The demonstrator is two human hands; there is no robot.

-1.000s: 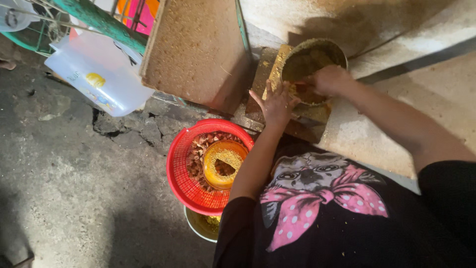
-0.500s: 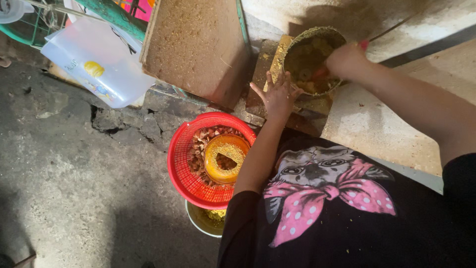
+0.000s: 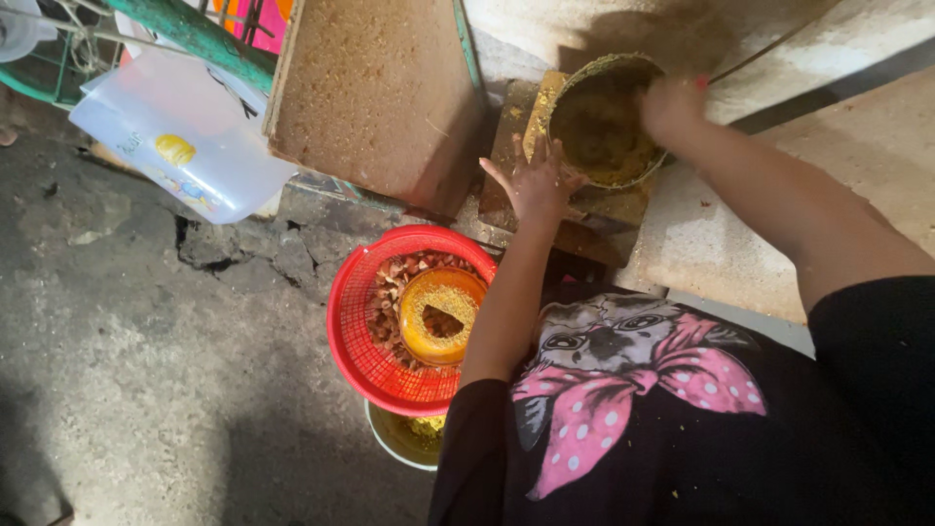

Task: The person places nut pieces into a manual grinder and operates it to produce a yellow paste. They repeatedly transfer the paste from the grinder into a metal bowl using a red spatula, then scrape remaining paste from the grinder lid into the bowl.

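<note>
A round metal bowl (image 3: 604,122) full of yellow-green mash sits on a crusted wooden block (image 3: 545,209). My left hand (image 3: 534,180) rests flat with fingers spread against the bowl's near left rim and the block. At the bowl's right rim is my right hand (image 3: 672,105), blurred, with its fingers curled at the edge of the mash. Below my left forearm a red mesh basket (image 3: 365,331) holds brown shell-like pieces and a small yellow cup (image 3: 443,312) coated with crumbs. Under the basket stands a pale bucket (image 3: 399,438) with yellow mash inside.
A large crumb-coated board (image 3: 375,93) leans at the top centre. A clear plastic container (image 3: 180,141) lies tilted at the upper left beside a green metal frame (image 3: 200,34). Cracked concrete floor (image 3: 146,370) spreads to the left. A stone slab (image 3: 730,244) lies under my right forearm.
The view has shifted slightly. My right hand has moved along the bowl's right rim, and my left hand stays pressed at the bowl's near side.
</note>
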